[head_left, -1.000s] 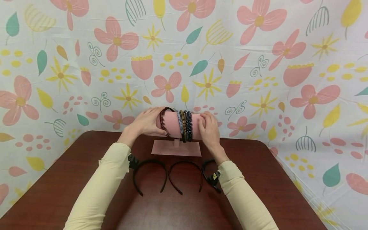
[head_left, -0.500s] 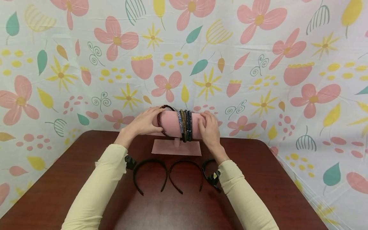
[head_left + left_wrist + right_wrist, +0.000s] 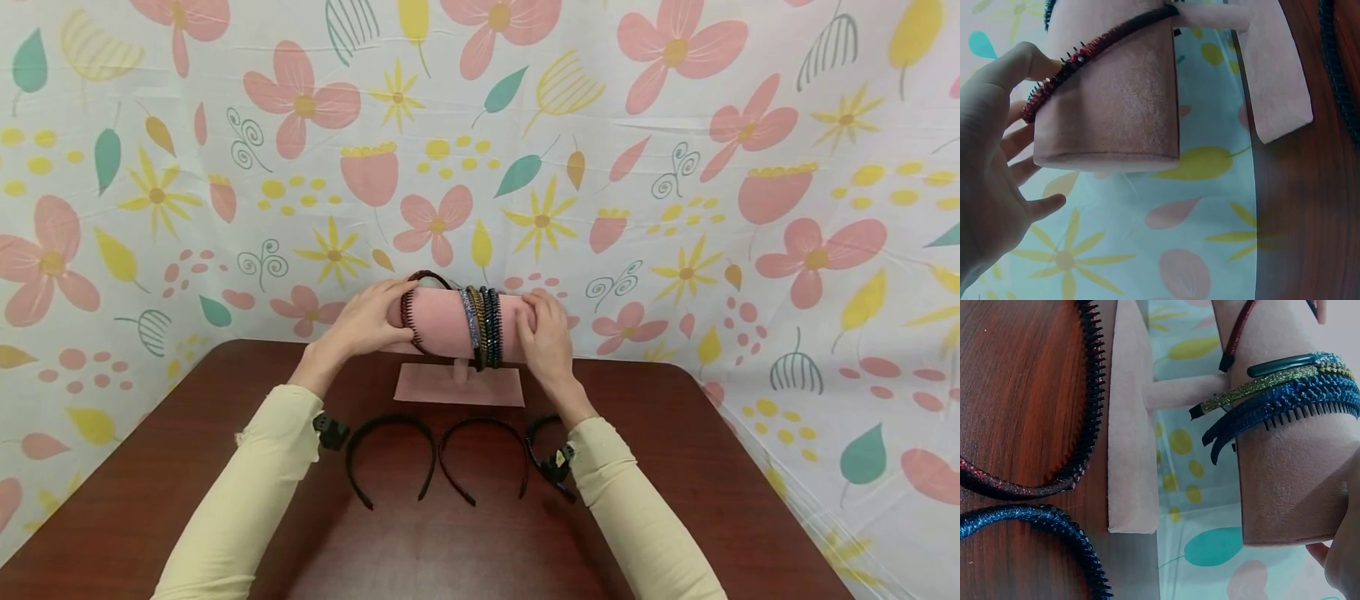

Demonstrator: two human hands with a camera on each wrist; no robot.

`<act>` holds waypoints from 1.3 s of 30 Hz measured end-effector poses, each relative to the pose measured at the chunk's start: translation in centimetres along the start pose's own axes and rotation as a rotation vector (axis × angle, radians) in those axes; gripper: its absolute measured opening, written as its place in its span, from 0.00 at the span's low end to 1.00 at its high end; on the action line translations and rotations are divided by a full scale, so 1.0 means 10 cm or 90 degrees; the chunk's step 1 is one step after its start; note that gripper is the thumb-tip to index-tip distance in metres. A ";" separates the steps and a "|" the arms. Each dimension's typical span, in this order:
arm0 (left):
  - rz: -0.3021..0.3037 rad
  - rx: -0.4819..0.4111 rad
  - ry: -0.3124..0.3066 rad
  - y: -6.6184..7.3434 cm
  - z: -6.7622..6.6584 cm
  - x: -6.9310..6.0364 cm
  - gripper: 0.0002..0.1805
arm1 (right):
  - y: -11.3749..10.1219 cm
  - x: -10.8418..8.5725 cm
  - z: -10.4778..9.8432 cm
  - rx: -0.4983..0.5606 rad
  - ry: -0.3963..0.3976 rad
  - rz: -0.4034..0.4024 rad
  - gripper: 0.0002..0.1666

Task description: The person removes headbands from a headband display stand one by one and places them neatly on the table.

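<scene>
Hands apart, at opposite ends of a pink roll [image 3: 441,321]. Pinched between thumb and fingers of the left hand [image 3: 362,321]: a red-and-black headband [image 3: 1087,55], looped at a slant around the roll near its left end. Gripped by the right hand [image 3: 550,342]: the roll's other end, thumb in front, fingers over the top. Packed side by side around the roll between the hands, in the way along it: a light blue headband [image 3: 470,321], a gold headband [image 3: 1266,387] and dark blue headbands [image 3: 1279,400]. Below, a short post [image 3: 1191,391] and a flat base [image 3: 423,387] on the brown table [image 3: 450,558]. In a row in front of the base: a blackish headband [image 3: 1337,75], a dark red headband [image 3: 1092,375] and a blue headband [image 3: 1054,515], the last partly hidden in the head view by the right wrist's camera [image 3: 556,467]. Close behind everything, a flowered cloth [image 3: 480,125].
</scene>
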State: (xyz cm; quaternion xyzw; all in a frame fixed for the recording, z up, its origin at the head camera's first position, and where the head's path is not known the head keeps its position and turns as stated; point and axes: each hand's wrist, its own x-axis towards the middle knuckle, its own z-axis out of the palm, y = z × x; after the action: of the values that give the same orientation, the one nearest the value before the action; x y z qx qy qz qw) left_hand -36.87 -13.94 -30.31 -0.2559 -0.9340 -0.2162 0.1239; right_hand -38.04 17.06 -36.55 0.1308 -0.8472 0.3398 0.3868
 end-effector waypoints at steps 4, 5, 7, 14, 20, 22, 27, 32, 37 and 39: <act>0.001 -0.005 0.013 -0.02 -0.01 -0.06 0.46 | 0.01 -0.02 0.03 0.001 0.006 -0.010 0.22; -0.001 -0.001 0.017 -0.03 0.00 -0.08 0.46 | 0.01 -0.03 0.03 0.002 0.007 -0.013 0.22; -0.003 0.014 0.023 -0.04 0.00 -0.12 0.46 | 0.01 -0.04 0.04 0.003 0.006 -0.016 0.22; -0.011 0.059 0.043 -0.05 0.00 -0.18 0.47 | 0.00 -0.06 0.02 0.001 0.000 -0.009 0.22; -0.017 0.079 0.066 -0.02 -0.04 -0.22 0.46 | 0.00 -0.04 0.02 -0.002 -0.003 -0.007 0.22; -0.023 0.080 0.072 -0.01 -0.05 -0.24 0.44 | 0.00 -0.04 0.02 -0.003 -0.001 -0.011 0.22; -0.030 0.061 0.084 0.00 -0.05 -0.24 0.39 | 0.00 -0.03 0.00 0.005 0.010 -0.018 0.21; -0.082 -0.021 0.064 0.00 -0.04 -0.26 0.38 | 0.01 -0.01 0.00 0.002 0.004 -0.011 0.21; -0.122 -0.108 0.046 0.03 -0.04 -0.31 0.37 | 0.00 0.00 0.00 0.008 0.004 -0.012 0.22; -0.117 -0.117 0.052 0.03 -0.04 -0.31 0.36 | 0.00 0.00 0.00 0.006 0.006 -0.011 0.22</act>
State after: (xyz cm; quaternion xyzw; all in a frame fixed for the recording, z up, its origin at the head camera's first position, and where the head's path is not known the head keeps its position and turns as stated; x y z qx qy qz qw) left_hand -34.05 -15.25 -30.92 -0.1702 -0.9241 -0.3215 0.1174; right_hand -38.04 17.02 -36.58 0.1384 -0.8426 0.3411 0.3932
